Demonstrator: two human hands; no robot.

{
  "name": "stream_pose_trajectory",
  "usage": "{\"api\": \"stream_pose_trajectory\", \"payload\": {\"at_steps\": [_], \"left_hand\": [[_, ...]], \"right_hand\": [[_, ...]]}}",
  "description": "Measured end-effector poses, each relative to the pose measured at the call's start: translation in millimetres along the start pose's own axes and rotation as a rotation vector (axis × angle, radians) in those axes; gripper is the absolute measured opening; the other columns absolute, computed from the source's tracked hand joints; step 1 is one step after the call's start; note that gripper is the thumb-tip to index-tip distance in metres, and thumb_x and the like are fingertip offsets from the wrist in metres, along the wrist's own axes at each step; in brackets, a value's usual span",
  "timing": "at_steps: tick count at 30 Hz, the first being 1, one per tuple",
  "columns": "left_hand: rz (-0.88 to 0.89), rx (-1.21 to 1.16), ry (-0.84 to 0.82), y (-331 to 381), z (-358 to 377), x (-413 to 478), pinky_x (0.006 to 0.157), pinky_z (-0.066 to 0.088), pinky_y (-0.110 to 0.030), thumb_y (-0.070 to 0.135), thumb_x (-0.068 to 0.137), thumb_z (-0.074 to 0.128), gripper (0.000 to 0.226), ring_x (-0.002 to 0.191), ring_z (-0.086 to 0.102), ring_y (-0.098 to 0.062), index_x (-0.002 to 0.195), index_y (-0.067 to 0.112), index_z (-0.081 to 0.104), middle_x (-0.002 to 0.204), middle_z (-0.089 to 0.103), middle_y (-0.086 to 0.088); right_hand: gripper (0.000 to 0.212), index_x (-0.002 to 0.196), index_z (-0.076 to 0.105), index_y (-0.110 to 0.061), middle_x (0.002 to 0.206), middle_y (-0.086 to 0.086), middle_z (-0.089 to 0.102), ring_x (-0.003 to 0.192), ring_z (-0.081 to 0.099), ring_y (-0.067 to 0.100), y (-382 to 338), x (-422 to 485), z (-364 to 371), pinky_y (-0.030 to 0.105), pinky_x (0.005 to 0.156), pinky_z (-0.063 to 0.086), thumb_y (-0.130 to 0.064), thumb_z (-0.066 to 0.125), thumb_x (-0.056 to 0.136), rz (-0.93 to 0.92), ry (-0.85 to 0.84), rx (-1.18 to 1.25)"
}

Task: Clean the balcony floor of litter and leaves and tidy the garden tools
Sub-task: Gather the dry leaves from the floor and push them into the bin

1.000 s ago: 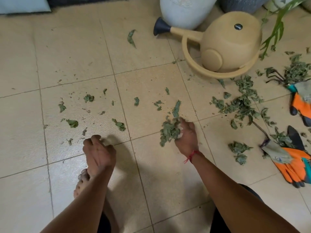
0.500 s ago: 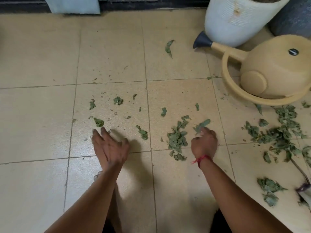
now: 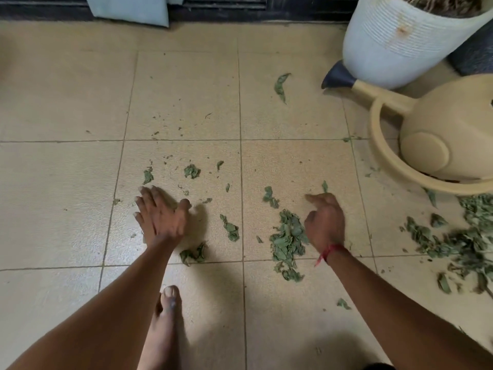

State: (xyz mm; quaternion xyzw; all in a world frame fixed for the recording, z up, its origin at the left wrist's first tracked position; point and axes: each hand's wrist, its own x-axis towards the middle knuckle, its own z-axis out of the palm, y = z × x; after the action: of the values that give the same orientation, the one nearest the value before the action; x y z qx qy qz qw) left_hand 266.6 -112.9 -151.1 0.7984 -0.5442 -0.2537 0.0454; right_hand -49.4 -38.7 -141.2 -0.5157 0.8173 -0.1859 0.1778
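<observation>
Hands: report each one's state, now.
Left hand: open, flat on the floor.
Right hand: curled beside the leaf pile; grip cannot be told.

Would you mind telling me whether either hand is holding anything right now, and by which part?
The left hand lies spread open on the floor, holding nothing. The right hand sits against the leaf pile; its palm is hidden, so I cannot tell.
</observation>
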Motion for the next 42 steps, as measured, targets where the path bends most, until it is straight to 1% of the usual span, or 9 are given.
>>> {"api": "stream_pose_trajectory", "payload": {"at_steps": [3,9,13,17,19,24,29,38,42], "left_hand": [[0.052,0.041,-0.030,4.0,7.8,-4.9,0.122,0.003,-0.050,0.061,0.078,0.031,0.100,0.151,-0.006,-0.029,0.157,0.007,0.002,0.164,-0.007,-0.013],[0.345,0.134,-0.098,17.8,30.5,-42.1,0.123,0.003,-0.048,0.065,0.084,0.014,0.090,0.150,-0.012,-0.024,0.156,0.015,-0.008,0.163,-0.013,-0.010],[0.587,-0.006,-0.193,32.5,26.7,-71.8,0.117,0.029,-0.045,0.057,0.079,0.030,0.090,0.151,0.009,-0.024,0.157,0.015,0.011,0.165,0.000,-0.007],[0.535,-0.099,-0.020,27.9,7.6,-67.8,0.098,0.048,-0.041,0.053,0.082,0.033,0.082,0.142,0.035,-0.028,0.153,0.014,0.026,0.164,0.012,-0.006],[0.457,-0.037,0.055,24.6,-2.9,-53.8,0.110,0.040,-0.043,0.055,0.086,0.025,0.082,0.147,0.025,-0.027,0.153,0.008,0.024,0.163,0.013,-0.012],[0.171,0.144,0.060,3.5,-16.4,-2.9,0.122,0.017,-0.044,0.051,0.089,0.014,0.081,0.151,0.006,-0.030,0.154,0.002,0.014,0.162,0.011,-0.021],[0.027,0.000,0.002,-2.1,-19.4,28.7,0.122,0.007,-0.049,0.055,0.089,0.027,0.086,0.152,-0.001,-0.028,0.156,0.005,0.004,0.164,-0.002,-0.017],[0.308,0.081,-0.121,11.6,-11.7,34.9,0.124,-0.004,-0.040,0.046,0.089,0.009,0.078,0.151,-0.009,-0.021,0.156,0.010,-0.001,0.164,-0.008,-0.010],[0.548,-0.093,-0.147,16.0,-3.9,-6.5,0.123,0.014,-0.044,0.036,0.093,0.020,0.071,0.149,0.018,-0.031,0.154,0.001,0.012,0.161,0.017,-0.020]], "right_hand": [[0.061,0.139,0.048,-0.009,0.143,0.012,0.039,0.129,0.045,0.026,3.3,29.7,-12.6,0.033,0.103,0.045,0.011,0.050,0.082,0.104,-0.058,-0.112],[0.062,0.141,0.046,-0.009,0.149,0.011,0.039,0.137,0.038,0.026,-10.0,1.7,3.1,0.036,0.112,0.038,0.010,0.052,0.083,-0.250,-0.309,-0.195],[0.053,0.116,0.067,-0.002,0.116,0.014,0.067,0.102,0.066,0.028,-34.9,-8.5,20.2,0.038,0.089,0.057,0.022,0.061,0.069,-0.507,-0.189,-0.014],[0.055,0.131,0.055,-0.002,0.139,0.016,0.049,0.128,0.047,0.030,-82.0,12.4,26.7,0.037,0.106,0.044,0.015,0.049,0.079,-0.450,-0.249,-0.070],[0.051,0.132,0.051,-0.003,0.144,0.015,0.038,0.133,0.036,0.030,-98.4,18.8,25.9,0.037,0.107,0.039,0.009,0.045,0.082,-0.461,-0.380,-0.235],[0.024,0.100,0.063,-0.004,0.109,0.014,0.058,0.097,0.058,0.029,-118.7,1.1,17.9,0.034,0.075,0.049,0.001,0.044,0.086,-0.570,-0.460,-0.618],[0.026,0.099,0.061,-0.005,0.107,0.012,0.053,0.098,0.055,0.029,-151.7,16.8,37.0,0.035,0.070,0.050,0.007,0.044,0.082,-0.740,-0.488,-0.487],[0.072,0.149,0.023,-0.010,0.159,0.008,0.009,0.146,0.013,0.033,-211.4,62.0,75.1,0.051,0.108,0.034,0.001,0.053,0.085,-0.944,-0.532,-0.623],[0.064,0.143,0.035,-0.006,0.153,0.011,0.023,0.136,0.032,0.031,-182.3,57.6,70.4,0.047,0.101,0.043,0.004,0.053,0.082,-1.017,-0.489,-0.661]]}}
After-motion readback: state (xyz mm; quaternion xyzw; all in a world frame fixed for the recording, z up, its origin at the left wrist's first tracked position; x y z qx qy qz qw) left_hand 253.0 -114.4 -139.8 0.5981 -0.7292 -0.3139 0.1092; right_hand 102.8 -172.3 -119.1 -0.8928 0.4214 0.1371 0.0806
